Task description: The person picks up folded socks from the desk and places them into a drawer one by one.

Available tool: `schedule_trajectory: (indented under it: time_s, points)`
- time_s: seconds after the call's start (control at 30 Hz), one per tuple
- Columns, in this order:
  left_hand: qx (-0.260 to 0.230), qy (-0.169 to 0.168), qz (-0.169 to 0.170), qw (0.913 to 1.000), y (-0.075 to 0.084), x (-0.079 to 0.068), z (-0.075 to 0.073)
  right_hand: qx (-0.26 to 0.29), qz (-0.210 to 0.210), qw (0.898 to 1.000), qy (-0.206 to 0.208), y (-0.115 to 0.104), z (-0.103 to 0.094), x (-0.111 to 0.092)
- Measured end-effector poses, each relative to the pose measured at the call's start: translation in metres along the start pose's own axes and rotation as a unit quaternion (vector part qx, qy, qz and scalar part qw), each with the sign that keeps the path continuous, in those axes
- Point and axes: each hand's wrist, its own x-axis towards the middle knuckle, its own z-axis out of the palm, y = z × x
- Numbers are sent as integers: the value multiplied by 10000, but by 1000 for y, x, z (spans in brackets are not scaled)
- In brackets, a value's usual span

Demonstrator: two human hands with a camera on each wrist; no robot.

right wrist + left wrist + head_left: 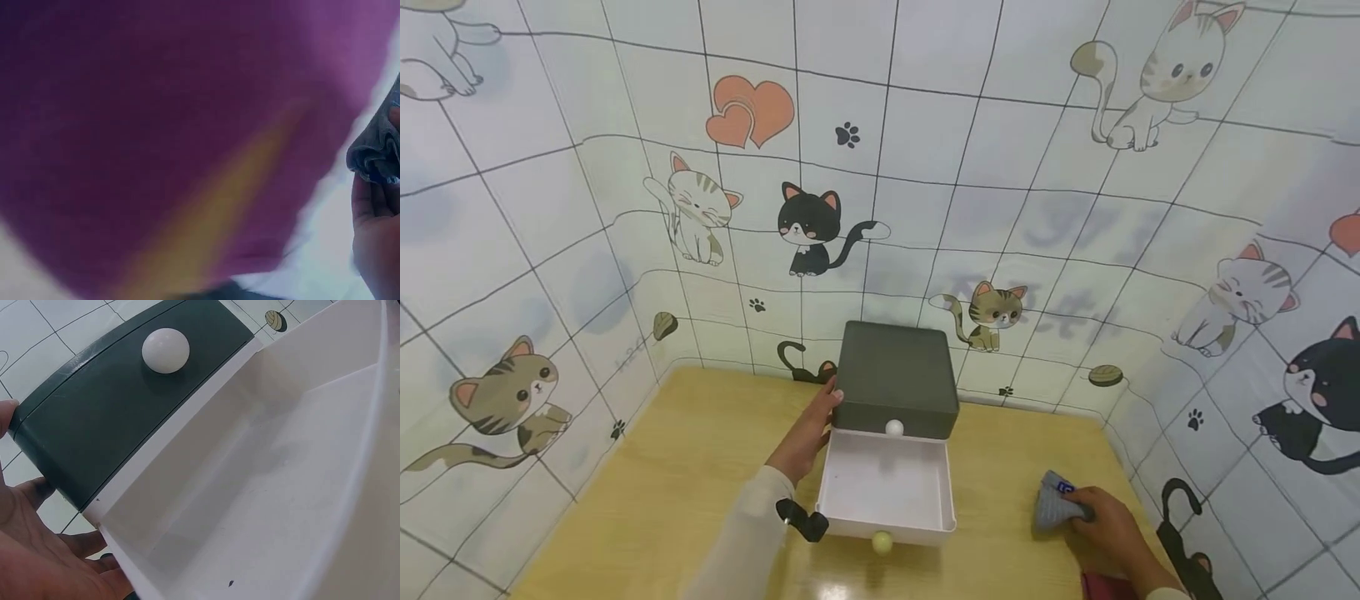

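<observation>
A dark green box of drawers (897, 367) stands against the back wall, its upper drawer pushed in under a white knob (165, 350). The lower white drawer (887, 479) is pulled out, with a pale yellow knob (882, 542) on its front and a small dark speck inside. My left hand (805, 433) touches the box's left side, thumb by the top front corner and fingers along the side. Right of the drawer, my right hand (1108, 521) holds a grey, ribbed, sock-like bundle of cloth (1054, 502) with a blue marking.
A dark red cloth (1105, 586) lies at the bottom right, below my right hand. In the right wrist view, a purple cloth (156, 125) with a yellow stripe fills most of the picture. Cat-printed wall sheeting (925, 217) borders the wooden tabletop (700, 450).
</observation>
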Motion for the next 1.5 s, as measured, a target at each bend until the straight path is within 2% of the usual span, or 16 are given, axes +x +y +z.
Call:
schedule_trajectory:
  time_s: [0.1,0.17,0.33,0.47,0.77,0.97,1.2,1.37,1.5]
  points:
    - [34,120,-136,9998,-9,-11,-3,1,-441,9988,191,-30,0,3]
    - [54,193,-125,9997,-12,-14,-4,-16,-745,9964,410,-49,-4,10]
    - [1,136,-40,9999,-9,-7,-2,307,-1326,9881,713,-98,-27,31]
    - [-19,49,26,10000,-5,1,2,681,-1598,9815,811,-128,-41,43]
    - [-74,133,-51,9999,-2,9,5,1197,-1889,9715,791,-180,-52,51]
    - [-125,123,-22,9998,-1,6,6,1569,-1970,9668,438,-209,-44,55]
    - [-299,40,94,9995,-4,7,9,1926,-2002,9606,-64,-233,-26,61]
    - [-259,101,67,9996,-6,7,9,1763,-2048,9619,-408,-242,-10,65]
    - [-298,156,29,9994,-6,8,9,1576,-2124,9635,-415,-245,2,68]
